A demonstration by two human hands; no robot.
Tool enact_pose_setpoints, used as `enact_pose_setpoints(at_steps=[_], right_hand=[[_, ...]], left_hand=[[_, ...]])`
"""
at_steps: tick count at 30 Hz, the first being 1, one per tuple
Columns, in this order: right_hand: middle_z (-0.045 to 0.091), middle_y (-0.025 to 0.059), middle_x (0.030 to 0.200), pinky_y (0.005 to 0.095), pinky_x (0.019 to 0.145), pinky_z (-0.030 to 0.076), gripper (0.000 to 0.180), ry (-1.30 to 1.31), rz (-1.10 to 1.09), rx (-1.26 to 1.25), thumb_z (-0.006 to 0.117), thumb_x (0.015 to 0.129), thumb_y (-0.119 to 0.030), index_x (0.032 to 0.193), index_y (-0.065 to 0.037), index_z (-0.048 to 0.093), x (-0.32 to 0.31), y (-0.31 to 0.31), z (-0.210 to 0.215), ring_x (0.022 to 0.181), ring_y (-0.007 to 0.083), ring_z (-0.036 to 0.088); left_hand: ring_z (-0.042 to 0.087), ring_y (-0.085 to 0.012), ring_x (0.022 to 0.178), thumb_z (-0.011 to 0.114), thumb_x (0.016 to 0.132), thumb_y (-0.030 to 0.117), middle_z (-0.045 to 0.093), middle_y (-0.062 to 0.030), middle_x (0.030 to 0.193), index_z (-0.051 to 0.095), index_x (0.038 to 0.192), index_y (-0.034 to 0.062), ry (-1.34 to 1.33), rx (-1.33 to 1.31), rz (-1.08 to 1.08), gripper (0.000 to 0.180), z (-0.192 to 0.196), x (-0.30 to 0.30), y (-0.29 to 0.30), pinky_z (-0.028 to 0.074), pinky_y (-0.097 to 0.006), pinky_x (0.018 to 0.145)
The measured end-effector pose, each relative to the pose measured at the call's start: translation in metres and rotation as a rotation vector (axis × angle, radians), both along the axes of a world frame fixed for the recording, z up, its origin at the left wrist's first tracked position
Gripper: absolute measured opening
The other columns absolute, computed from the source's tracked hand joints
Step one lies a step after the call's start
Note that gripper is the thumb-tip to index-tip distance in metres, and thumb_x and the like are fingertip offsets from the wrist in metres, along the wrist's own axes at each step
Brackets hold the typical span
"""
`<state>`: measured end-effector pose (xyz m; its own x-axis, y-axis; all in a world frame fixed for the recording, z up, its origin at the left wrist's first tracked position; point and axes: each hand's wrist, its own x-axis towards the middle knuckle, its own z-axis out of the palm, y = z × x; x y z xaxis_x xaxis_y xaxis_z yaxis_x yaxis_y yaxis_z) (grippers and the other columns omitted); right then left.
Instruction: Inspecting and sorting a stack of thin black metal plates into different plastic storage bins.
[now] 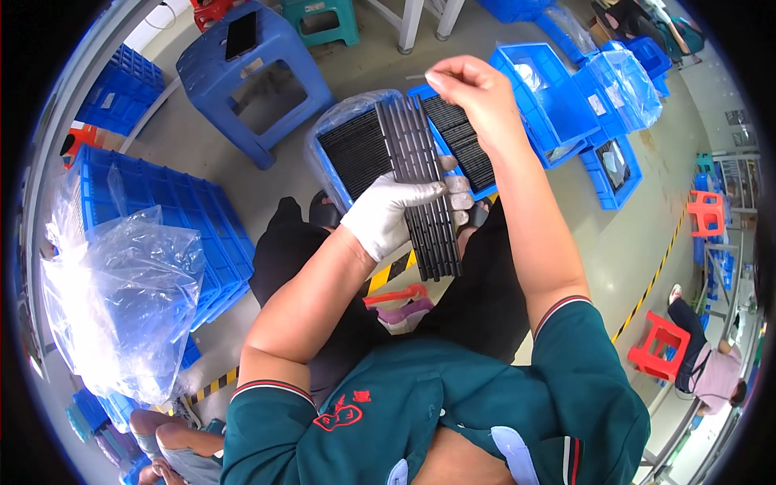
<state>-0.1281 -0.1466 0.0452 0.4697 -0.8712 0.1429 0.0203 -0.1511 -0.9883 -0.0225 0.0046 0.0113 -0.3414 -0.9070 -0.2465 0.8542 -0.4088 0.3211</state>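
My left hand wears a white glove and is closed around a bundle of thin black rods. The rods lie side by side, with small gaps or notches showing along them. My bare right hand is raised to the right of the bundle's far end, apart from it. Its fingers are curled together; anything held in them is too small or hidden to make out. Below the bundle stands a bag-lined blue crate filled with black rods. Beside it, a second blue crate holds more such rods.
A blue stool with a phone on it stands at the far left. Stacked blue crates with a clear plastic bag rise on the left. More blue bins stand at right. Other people sit nearby.
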Motion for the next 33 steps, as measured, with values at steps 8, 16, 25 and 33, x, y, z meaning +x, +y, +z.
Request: enact_pose_setpoints(at_steps=[8, 16, 25, 33], right_hand=[[0.065, -0.0003, 0.079, 0.0220, 0.070, 0.045, 0.006, 0.197, 0.178, 0.040, 0.069, 0.083, -0.006, 0.086, -0.003, 0.065, -0.016, 0.036, 0.007, 0.074, 0.0065, 0.057], [0.063, -0.0012, 0.073, 0.0211, 0.061, 0.045, 0.006, 0.399, 0.129, -0.164, 0.071, 0.081, -0.005, 0.082, -0.003, 0.065, -0.004, 0.048, 0.006, 0.066, 0.0043, 0.055], [0.062, 0.0061, 0.068, 0.0292, 0.057, 0.047, 0.011, 0.454, 0.031, -0.484, 0.072, 0.073, -0.010, 0.074, -0.005, 0.063, 0.002, 0.056, 0.003, 0.060, 0.0187, 0.060], [0.062, 0.0034, 0.068, 0.0352, 0.064, 0.045, 0.014, 0.568, 0.003, -1.143, 0.075, 0.070, -0.012, 0.070, -0.008, 0.062, 0.008, 0.065, 0.009, 0.065, 0.0234, 0.059]], left_hand=[[0.065, -0.0299, 0.094, 0.058, 0.086, -0.002, 0.064, -0.0156, 0.103, 0.057, 0.113, -0.0026, -0.109, 0.111, 0.226, 0.027, 0.007, 0.011, -0.005, 0.056, -0.042, 0.081], [0.067, -0.0256, 0.085, 0.060, 0.086, -0.001, 0.066, -0.0126, 0.095, 0.059, 0.110, -0.0031, -0.191, 0.169, 0.270, 0.024, -0.002, 0.017, -0.004, 0.056, -0.040, 0.078], [0.068, -0.0275, 0.090, 0.055, 0.086, -0.004, 0.066, -0.0125, 0.097, 0.061, 0.110, -0.0023, -0.264, 0.148, 0.317, 0.024, -0.001, 0.016, -0.003, 0.056, -0.044, 0.082], [0.067, -0.0198, 0.081, 0.060, 0.081, -0.006, 0.066, -0.0085, 0.093, 0.063, 0.103, -0.0012, -0.414, 0.149, 0.385, 0.023, -0.006, 0.015, -0.004, 0.054, -0.033, 0.074]])
